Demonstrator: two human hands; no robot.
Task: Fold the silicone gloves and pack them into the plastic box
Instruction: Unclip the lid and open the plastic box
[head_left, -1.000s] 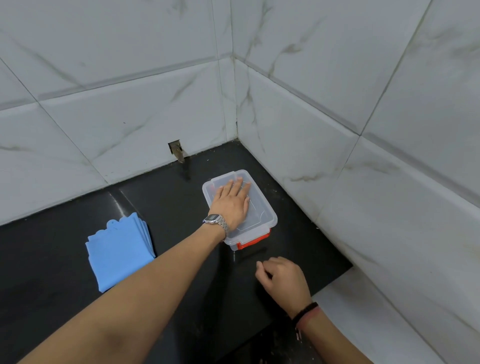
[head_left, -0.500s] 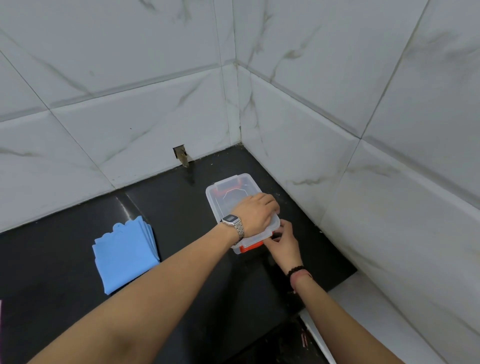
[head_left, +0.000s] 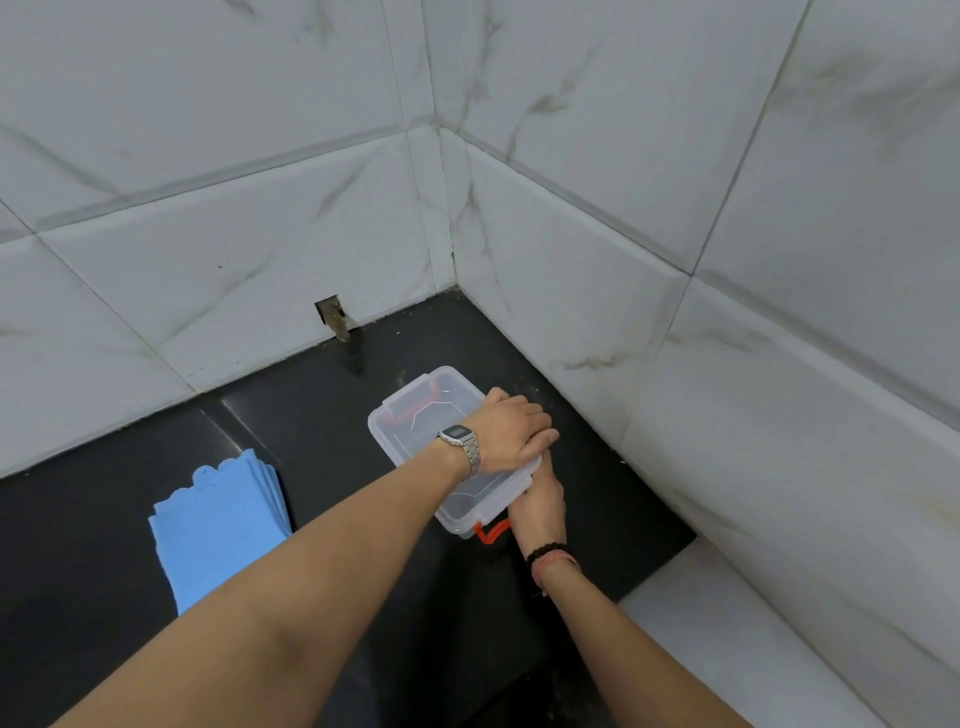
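Note:
The clear plastic box (head_left: 415, 423) with its lid on stands on the black counter near the wall corner. My left hand (head_left: 511, 436) lies across the lid's right side, fingers curled over its right edge. Just below it, my right hand (head_left: 540, 501) holds the box's near right side, its fingertips hidden under my left hand. The near orange latch (head_left: 492, 531) sticks out from the box's front end; another orange latch (head_left: 415, 402) shows through the lid at the far end. A stack of folded blue silicone gloves (head_left: 223, 525) lies flat to the left, untouched.
White marble tile walls (head_left: 597, 291) close in behind and to the right of the box. A small notch with a metal stub (head_left: 332, 317) sits at the back wall's base. A white ledge (head_left: 727, 623) borders the black counter (head_left: 322, 415) at lower right.
My left hand slid from flat on the lid's middle to its right edge and curled over it. My right hand came up from the counter to the box's near right side. The near latch now sticks out.

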